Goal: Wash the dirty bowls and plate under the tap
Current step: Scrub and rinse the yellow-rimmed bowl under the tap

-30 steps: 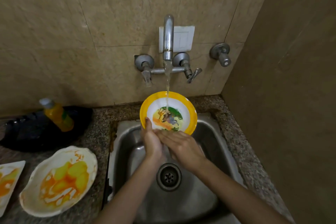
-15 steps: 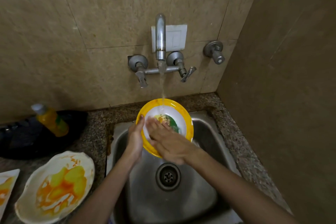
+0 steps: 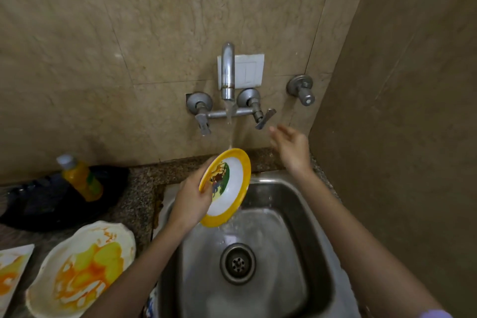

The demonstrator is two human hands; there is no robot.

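A yellow-rimmed bowl [image 3: 229, 188] with a cartoon picture inside is tilted on edge over the steel sink [image 3: 309, 214]. My left hand [image 3: 192, 200] grips its left rim. Water runs from the tap [image 3: 228, 72] onto the bowl's top edge and drips off below. My right hand [image 3: 290, 144] is raised beside the tap's right lever [image 3: 264, 119], fingers apart, holding nothing. A white scalloped plate [image 3: 80, 271] smeared with yellow-orange sauce lies on the counter at lower left. A second stained white dish [image 3: 11, 268] shows at the left edge.
A yellow bottle with a grey cap [image 3: 81, 178] stands on a black tray [image 3: 38, 204] at the back left of the granite counter [image 3: 144, 183]. A separate valve [image 3: 302, 89] is on the wall at right. A side wall closes the right.
My right hand has left the bowl's inside and risen toward the right tap lever. My left hand has tipped the bowl further on edge and shifted it left under the stream.
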